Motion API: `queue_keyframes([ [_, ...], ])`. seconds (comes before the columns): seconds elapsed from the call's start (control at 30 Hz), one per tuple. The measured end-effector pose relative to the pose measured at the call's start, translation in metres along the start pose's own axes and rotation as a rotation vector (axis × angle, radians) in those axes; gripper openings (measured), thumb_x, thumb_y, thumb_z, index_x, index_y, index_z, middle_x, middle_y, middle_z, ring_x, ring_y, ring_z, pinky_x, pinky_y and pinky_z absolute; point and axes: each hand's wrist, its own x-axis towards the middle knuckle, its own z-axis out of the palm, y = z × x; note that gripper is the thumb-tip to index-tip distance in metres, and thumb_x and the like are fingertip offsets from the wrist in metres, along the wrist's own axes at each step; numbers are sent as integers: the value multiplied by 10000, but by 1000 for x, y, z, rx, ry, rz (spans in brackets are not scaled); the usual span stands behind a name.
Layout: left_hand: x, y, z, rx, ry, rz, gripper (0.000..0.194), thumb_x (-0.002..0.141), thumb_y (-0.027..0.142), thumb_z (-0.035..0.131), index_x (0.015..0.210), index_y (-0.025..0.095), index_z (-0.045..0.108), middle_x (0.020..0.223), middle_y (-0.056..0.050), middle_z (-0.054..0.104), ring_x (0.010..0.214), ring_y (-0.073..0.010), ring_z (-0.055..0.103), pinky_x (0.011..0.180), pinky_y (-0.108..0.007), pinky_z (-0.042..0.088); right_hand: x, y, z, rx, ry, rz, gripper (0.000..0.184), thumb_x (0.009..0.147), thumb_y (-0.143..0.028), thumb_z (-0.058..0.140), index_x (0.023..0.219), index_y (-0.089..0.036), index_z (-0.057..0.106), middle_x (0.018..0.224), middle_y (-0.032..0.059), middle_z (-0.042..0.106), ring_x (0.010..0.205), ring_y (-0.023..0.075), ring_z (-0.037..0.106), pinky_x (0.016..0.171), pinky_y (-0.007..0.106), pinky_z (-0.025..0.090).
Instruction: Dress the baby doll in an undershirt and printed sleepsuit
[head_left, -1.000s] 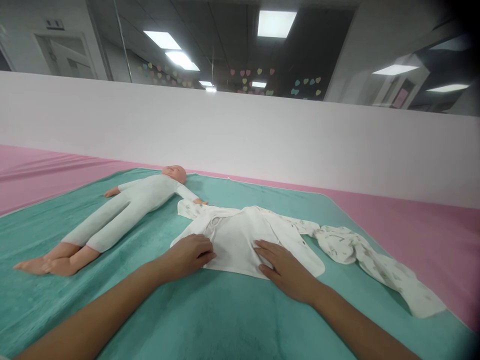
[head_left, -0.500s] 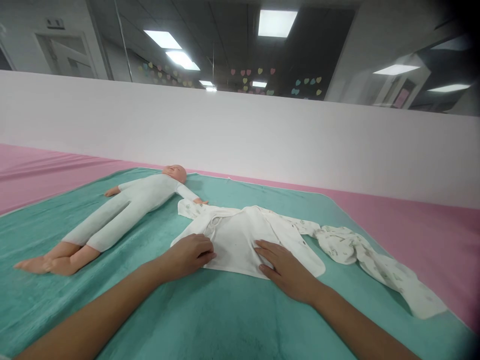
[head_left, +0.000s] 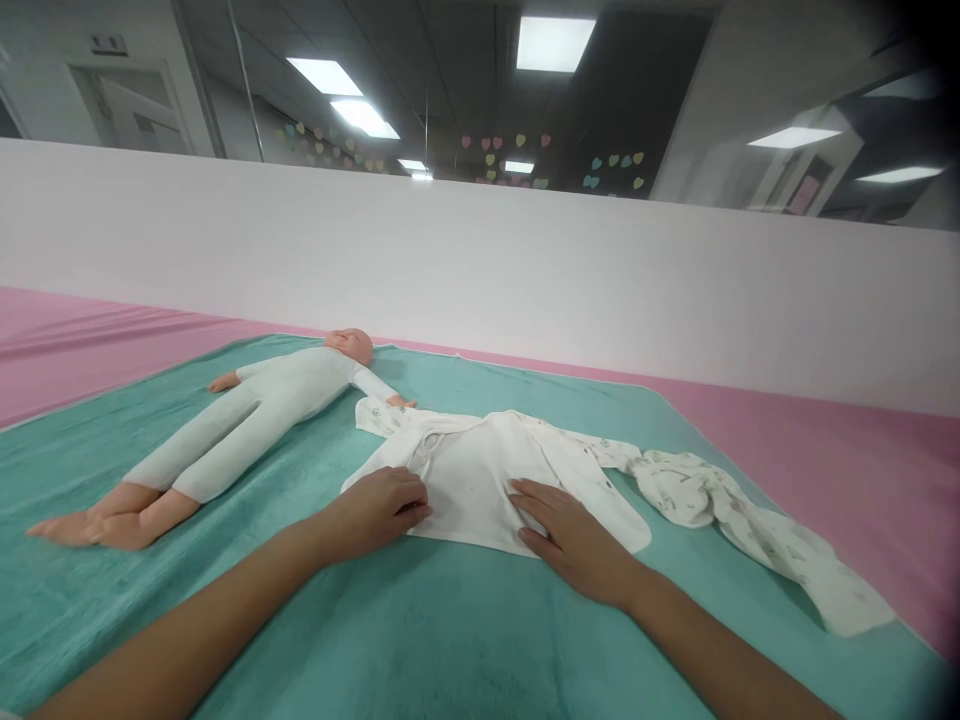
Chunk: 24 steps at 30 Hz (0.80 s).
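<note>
A white baby shirt point(head_left: 471, 475) with small-print sleeves lies spread open in front of me, its inner side facing up. My left hand point(head_left: 386, 508) rests on the shirt's lower left part, fingers loosely bent and thumb apart from them. On the right part of the same shirt, my right hand point(head_left: 566, 535) lies flat with its fingers stretched out. Neither hand grips the cloth visibly. To the left, a baby doll point(head_left: 281, 400) in a white suit lies on its back, one hand touching or close to the shirt's left sleeve.
Printed baby trousers point(head_left: 772, 535) lie crumpled to the right, by the shirt's right sleeve. Everything rests on a green blanket point(head_left: 465, 640) over a pink mat point(head_left: 840, 450). A low white wall point(head_left: 480, 270) stands behind, with glass above it.
</note>
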Motion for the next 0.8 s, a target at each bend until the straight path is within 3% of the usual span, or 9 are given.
queue_keyframes([
  [0.8, 0, 2, -3, -20, -22, 1, 283, 873, 333, 347, 710, 186, 526, 714, -7, 566, 701, -145, 474, 630, -261, 316, 0, -1, -2, -20, 9, -35, 518, 881, -546, 242, 1348, -332, 307, 1430, -63, 272, 1306, 204, 234, 1078, 389, 225],
])
